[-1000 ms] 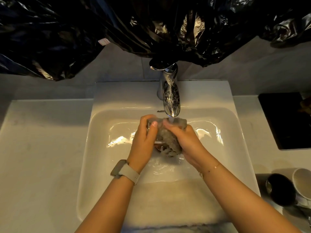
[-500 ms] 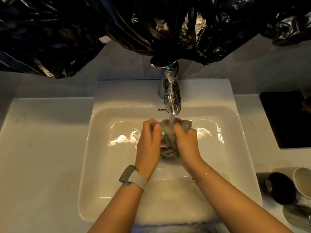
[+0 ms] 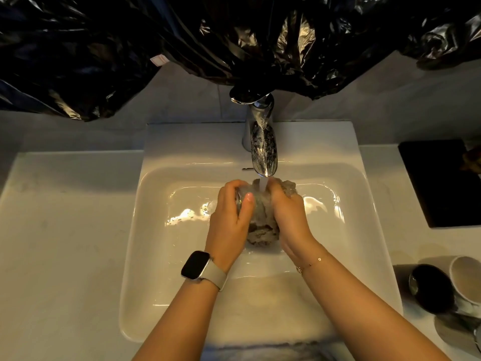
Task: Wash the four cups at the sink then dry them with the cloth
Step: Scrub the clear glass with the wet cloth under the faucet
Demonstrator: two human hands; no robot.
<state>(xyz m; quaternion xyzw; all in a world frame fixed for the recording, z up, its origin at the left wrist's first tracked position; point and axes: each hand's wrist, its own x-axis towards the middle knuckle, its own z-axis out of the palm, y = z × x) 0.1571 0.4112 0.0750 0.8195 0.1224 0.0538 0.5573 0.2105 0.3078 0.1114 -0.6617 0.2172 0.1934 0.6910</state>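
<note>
Two hands (image 3: 230, 222) (image 3: 287, 217); three cups (image 3: 243, 201) (image 3: 430, 287) (image 3: 466, 278); one cloth (image 3: 263, 225).

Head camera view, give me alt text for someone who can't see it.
Two hands scrub a clear glass cup with a grey cloth under a running tap over a white sink: left hand grips the cup, right hand the cloth. More cups lie on the counter, right.

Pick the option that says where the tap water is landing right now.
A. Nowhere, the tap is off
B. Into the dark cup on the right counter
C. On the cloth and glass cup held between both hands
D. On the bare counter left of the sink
C: the stream from the tap falls onto the cloth and glass cup gripped by the left hand and right hand over the sink.
</note>
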